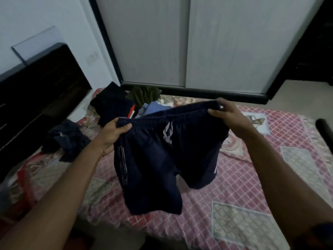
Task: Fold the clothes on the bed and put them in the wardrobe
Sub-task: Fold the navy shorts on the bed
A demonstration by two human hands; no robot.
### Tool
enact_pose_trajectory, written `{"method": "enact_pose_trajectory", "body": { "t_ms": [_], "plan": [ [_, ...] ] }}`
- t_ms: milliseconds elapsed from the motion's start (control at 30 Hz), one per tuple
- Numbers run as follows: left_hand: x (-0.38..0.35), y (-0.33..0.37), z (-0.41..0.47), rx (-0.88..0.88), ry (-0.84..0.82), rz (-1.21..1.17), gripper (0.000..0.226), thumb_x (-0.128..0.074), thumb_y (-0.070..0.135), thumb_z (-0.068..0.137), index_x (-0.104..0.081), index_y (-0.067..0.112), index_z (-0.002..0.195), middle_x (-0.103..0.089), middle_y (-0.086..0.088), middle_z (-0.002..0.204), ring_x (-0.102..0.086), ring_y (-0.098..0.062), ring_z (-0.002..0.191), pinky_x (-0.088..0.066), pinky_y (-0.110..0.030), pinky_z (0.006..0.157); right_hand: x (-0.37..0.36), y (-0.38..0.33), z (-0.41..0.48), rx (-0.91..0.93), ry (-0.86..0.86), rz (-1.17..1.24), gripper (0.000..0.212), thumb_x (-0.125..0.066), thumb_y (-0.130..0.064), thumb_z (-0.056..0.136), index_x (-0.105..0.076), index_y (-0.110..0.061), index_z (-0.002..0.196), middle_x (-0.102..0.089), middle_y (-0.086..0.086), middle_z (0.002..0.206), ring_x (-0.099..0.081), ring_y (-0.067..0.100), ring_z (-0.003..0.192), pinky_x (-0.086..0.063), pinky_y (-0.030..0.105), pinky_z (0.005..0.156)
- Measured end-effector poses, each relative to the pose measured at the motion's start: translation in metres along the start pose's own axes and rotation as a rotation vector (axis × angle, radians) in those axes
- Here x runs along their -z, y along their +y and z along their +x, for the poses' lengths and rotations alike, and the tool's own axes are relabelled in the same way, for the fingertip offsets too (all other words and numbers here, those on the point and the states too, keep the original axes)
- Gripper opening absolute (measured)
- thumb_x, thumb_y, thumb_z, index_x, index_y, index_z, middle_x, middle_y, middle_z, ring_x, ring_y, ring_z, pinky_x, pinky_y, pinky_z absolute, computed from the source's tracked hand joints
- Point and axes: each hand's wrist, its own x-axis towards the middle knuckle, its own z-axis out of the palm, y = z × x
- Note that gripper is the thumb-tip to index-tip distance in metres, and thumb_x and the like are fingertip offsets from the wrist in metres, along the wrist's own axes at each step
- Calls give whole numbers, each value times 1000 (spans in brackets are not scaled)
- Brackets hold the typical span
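Note:
A pair of navy shorts with a white logo hangs in the air above the bed. My left hand grips the left end of the elastic waistband. My right hand pinches the right end, so the waistband is stretched between both hands and the legs dangle down. More clothes lie at the far side of the bed: a black garment, an olive one, a light blue one. A crumpled dark blue garment sits at the left. The wardrobe stands behind the bed, its sliding doors closed.
A dark headboard runs along the left edge of the bed. A black rod-like object pokes in at the right edge. Bare floor shows to the right of the wardrobe. The bedspread is pink-checked with patterned patches.

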Motion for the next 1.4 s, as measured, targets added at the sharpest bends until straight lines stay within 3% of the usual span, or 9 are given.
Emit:
{"method": "enact_pose_trajectory", "body": {
  "t_ms": [100,267,600,900,1000,1100,1167,1267,1400],
  "plan": [
    [-35,-11,13,-33,100,164,12,-64,8,94,-68,20,97,-71,-3,97,-67,-24,93,-54,-24,73,0,29,-12,-56,349,-449,12,-62,-22,99,-58,-15,108,-61,-4,88,-60,12,77,-45,28,67],
    [-101,-7,42,128,170,-296,13,-66,13,92,-70,4,102,-74,-16,100,-71,-31,90,-59,-39,76,-58,47,-34,-112,747,-186,24,-51,-33,102,-66,-18,112,-69,-3,98,-64,19,92,-54,42,85],
    [-167,-23,20,-250,146,161,19,-69,27,92,-76,14,103,-71,7,83,-68,-11,82,-56,-29,72,-158,51,-19,-95,696,-180,31,-54,-39,101,-66,-30,129,-73,-7,89,-65,10,69,-50,31,60],
    [-166,-13,42,-17,-479,-266,37,-49,19,95,-62,1,124,-65,-18,123,-64,-22,114,-53,-36,95,-140,30,-9,-135,627,248,31,-63,-26,99,-62,-13,128,-72,6,116,-69,20,109,-57,40,94],
    [-163,-16,65,-166,-447,-39,36,-57,16,83,-68,12,117,-70,-9,113,-67,-19,106,-54,-45,95,-113,34,-15,-149,662,180,21,-64,-12,98,-66,-10,118,-73,11,109,-71,27,103,-58,44,91],
    [-157,-20,95,-329,-469,227,77,-81,28,71,-46,30,139,-57,-1,131,-55,-10,119,-50,-28,97,-81,33,-29,-195,566,314,19,-67,-3,90,-73,-10,106,-76,9,98,-73,26,92,-59,37,82],
    [-159,-16,106,-216,-658,217,92,-93,25,62,-41,42,136,-51,6,140,-47,-8,130,-46,-25,102,-59,32,-42,-233,413,455,23,-69,0,78,-78,-11,96,-75,10,94,-72,25,85,-59,32,79],
    [-180,-4,102,30,-975,184,69,-88,6,61,-61,30,119,-70,4,118,-63,-16,116,-55,-32,95,-30,36,-59,-257,254,560,29,-60,2,77,-78,-9,96,-74,12,96,-72,25,87,-59,32,78],
    [-222,-8,104,107,-975,130,63,-84,-1,64,-65,12,123,-71,-7,120,-66,-23,114,-56,-39,94,29,50,-62,-312,201,469,33,-66,2,76,-71,-2,108,-73,15,100,-71,28,92,-58,34,83]
  ]
}}
